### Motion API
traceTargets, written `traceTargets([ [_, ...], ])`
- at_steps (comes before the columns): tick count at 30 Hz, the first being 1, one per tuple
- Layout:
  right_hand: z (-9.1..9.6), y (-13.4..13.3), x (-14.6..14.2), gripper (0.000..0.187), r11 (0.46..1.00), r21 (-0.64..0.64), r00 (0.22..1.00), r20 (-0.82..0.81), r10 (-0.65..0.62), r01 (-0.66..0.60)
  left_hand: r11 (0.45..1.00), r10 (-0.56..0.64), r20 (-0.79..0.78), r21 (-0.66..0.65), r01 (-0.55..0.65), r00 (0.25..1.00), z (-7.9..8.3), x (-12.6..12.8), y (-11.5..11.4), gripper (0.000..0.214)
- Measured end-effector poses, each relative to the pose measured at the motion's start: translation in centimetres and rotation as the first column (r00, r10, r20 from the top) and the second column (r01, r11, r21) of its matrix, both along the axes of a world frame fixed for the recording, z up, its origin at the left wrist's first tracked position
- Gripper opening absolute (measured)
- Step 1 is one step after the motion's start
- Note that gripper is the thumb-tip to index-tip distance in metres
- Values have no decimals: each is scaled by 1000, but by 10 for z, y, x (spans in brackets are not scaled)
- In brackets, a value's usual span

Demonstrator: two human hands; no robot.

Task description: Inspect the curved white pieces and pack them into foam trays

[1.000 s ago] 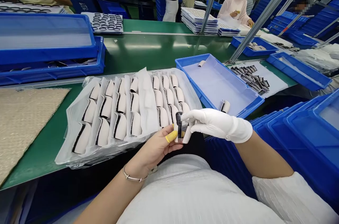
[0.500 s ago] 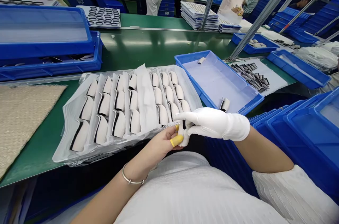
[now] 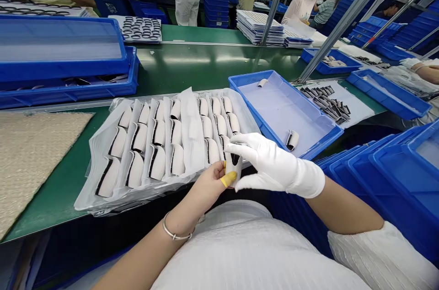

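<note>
My left hand (image 3: 211, 185), bare with yellow finger cots on its thumb and a finger, grips a curved white piece with a black inner side (image 3: 233, 169). Around the right of that piece, my white-gloved right hand (image 3: 269, 162) has its thumb and fingers spread apart; whether a fingertip touches the piece I cannot tell. Just beyond both hands lies a white padded tray (image 3: 191, 116) with rows of similar curved pieces (image 3: 157, 162). To its right, a blue bin (image 3: 252, 114) lined with white holds two loose pieces, one at the near end (image 3: 292, 140).
Stacked blue bins (image 3: 387, 162) rise by my right side. On the green bench (image 3: 192, 61) are a woven beige mat (image 3: 34, 157), large blue bins (image 3: 61, 47) at left, and a white sheet with dark pieces (image 3: 329, 104). A metal post (image 3: 339, 24) slants up. Several people work beyond.
My right hand's thumb and fingers have spread wider, off their closer hold around the piece. My left hand keeps the piece. The view has shifted slightly.
</note>
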State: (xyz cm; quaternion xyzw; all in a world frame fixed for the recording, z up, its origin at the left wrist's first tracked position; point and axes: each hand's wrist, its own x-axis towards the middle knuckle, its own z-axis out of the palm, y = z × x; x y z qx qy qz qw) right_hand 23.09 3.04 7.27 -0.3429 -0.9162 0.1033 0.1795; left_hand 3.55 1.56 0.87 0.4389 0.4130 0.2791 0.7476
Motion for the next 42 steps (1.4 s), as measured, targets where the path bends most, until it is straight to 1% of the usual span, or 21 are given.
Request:
traceTargets([
  [2,-7,-2,-7,87,1000,-9,999,19,-26,26,999,36,-27,24,-36,999,0,2,1,35],
  [3,-11,-3,-10,88,999,-20,998,31,-46,46,999,44,-35,32,-43,998,1,3,1,35],
  [6,-21,-3,-17,78,993,-34,994,11,-110,110,996,77,-7,45,-77,997,3,3,1,39],
  [8,-25,-2,-19,71,989,-47,989,-55,-140,137,994,107,59,27,-108,993,4,2,0,40],
  [10,-28,-1,-18,71,988,-68,977,-154,-144,135,990,142,159,-33,-139,977,2,0,-1,36],
  [12,-31,0,-17,76,990,-101,951,-284,-121,95,982,161,281,-138,-127,946,-3,0,-2,34],
  [15,-37,2,-18,79,986,-163,871,-487,-61,-22,959,160,458,-281,-28,874,-11,2,-2,24],
  [18,-46,2,-21,82,974,-184,800,-600,-6,-131,942,165,542,-334,31,824,-16,4,-3,22],
  [21,-54,-1,-20,86,969,-169,776,-629,35,-180,934,152,556,-352,65,817,-14,3,-6,37],
  [23,-59,-4,-17,86,969,-178,783,-621,25,-173,923,158,543,-379,73,825,-12,1,-7,47],
  [24,-61,-6,-16,86,969,-186,790,-613,13,-161,918,168,536,-391,67,827,-12,0,-8,48],
  [27,-63,-12,-13,85,971,-208,801,-598,-31,-118,923,197,538,-384,30,819,-14,0,-9,46],
  [30,-59,-13,-16,74,966,-251,779,-616,-112,-59,937,203,539,-350,-2,817,-17,1,-8,39],
  [32,-56,-10,-19,63,957,-290,734,-655,-181,-23,936,207,532,-351,-9,821,-17,1,-7,36],
  [33,-55,-6,-21,57,947,-321,698,-680,-225,-7,935,204,524,-354,-6,827,-17,1,-8,36],
  [35,-54,3,-23,46,916,-401,597,-730,-334,21,933,190,504,-360,4,843,-16,0,-9,38],
  [37,-57,15,-21,39,872,-486,482,-752,-450,55,931,175,478,-365,14,861,-16,-1,-10,41],
  [39,-60,26,-16,36,815,-568,387,-730,-563,112,930,165,464,-366,18,870,-16,-1,-12,44],
  [42,-64,31,-7,35,723,-671,306,-662,-685,167,937,156,454,-349,13,877,-16,-2,-13,46],
])
